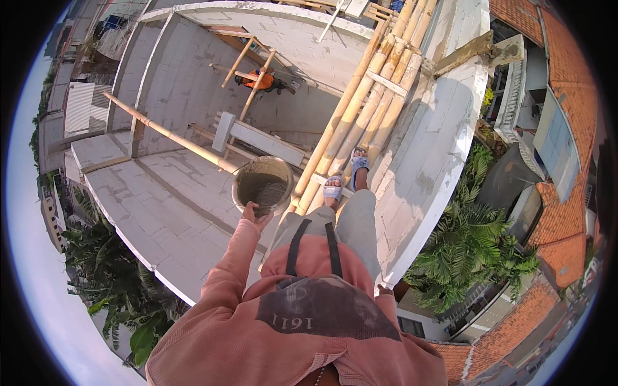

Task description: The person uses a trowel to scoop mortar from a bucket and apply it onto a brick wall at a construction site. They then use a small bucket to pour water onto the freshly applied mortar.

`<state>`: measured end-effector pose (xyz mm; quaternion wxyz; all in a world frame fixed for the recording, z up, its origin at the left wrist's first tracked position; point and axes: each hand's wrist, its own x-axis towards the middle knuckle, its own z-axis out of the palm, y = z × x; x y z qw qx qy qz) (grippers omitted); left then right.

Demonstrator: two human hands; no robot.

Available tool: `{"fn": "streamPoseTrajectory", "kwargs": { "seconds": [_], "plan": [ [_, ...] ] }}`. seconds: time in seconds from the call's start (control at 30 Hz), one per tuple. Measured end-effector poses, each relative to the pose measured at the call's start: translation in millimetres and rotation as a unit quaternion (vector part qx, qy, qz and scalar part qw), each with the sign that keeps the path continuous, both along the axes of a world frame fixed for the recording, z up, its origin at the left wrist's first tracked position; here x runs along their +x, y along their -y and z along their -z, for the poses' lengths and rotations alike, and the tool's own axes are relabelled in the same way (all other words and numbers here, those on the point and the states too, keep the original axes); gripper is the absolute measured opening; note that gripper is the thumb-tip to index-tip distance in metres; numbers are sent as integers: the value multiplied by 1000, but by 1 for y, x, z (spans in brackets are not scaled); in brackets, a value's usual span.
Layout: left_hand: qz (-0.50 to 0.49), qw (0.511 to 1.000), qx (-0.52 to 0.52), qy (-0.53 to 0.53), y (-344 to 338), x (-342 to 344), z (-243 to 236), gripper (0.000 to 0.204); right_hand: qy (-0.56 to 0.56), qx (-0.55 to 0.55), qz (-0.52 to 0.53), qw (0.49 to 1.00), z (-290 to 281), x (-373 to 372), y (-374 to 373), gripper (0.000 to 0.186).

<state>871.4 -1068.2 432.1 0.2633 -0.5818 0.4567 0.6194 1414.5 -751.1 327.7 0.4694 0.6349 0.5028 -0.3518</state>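
My left hand (254, 215) is closed on the near rim of a round, dark bucket (243, 183). Grey wet mortar or cement seems to lie in the bucket's bottom. The bucket hangs left of my legs, beside the bamboo walkway (360, 122). I stand on that walkway in sandals. Only a sliver of my right hand (384, 289) shows by my right hip, next to the pale top edge of the block wall (425, 161). Its fingers are hidden, so its grip cannot be made out.
Left of the walkway a deep room drops away between light block walls (193, 64). Down there a person in orange (261, 78) is near bamboo framing. A long bamboo pole (167, 132) reaches toward the bucket. Beyond the right wall are palms (463, 238) and tiled roofs (566, 116).
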Motion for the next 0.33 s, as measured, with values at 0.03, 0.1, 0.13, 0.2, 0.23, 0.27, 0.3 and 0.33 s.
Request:
{"fn": "streamPoseTrajectory", "kwargs": {
  "seconds": [0.03,0.1,0.13,0.2,0.23,0.27,0.3,0.33],
  "plan": [
    [9,1000,7,-2,-22,-12,13,36,-30,17,-18,999,-2,-7,-23,89],
    [-24,1000,-16,-2,-36,-17,31,35,-79,110,25,990,-39,-76,-88,85],
    [-29,999,-32,-3,-46,-23,40,35,-100,165,46,980,-47,-108,-116,86],
    [-55,998,-26,-6,-59,-22,49,35,-157,238,-17,958,-11,-128,-179,85],
    [-60,998,-26,-18,-65,-23,55,37,-158,234,-29,959,-10,-152,-198,85],
    [-62,997,-25,-31,-71,-28,61,39,-222,209,93,948,-14,-183,-219,86],
    [-77,997,-3,-25,-75,-32,67,41,-280,178,214,919,-27,-222,-235,86],
    [-91,996,20,-15,-78,-33,72,44,-262,179,195,928,-41,-254,-246,82]
  ]
}}
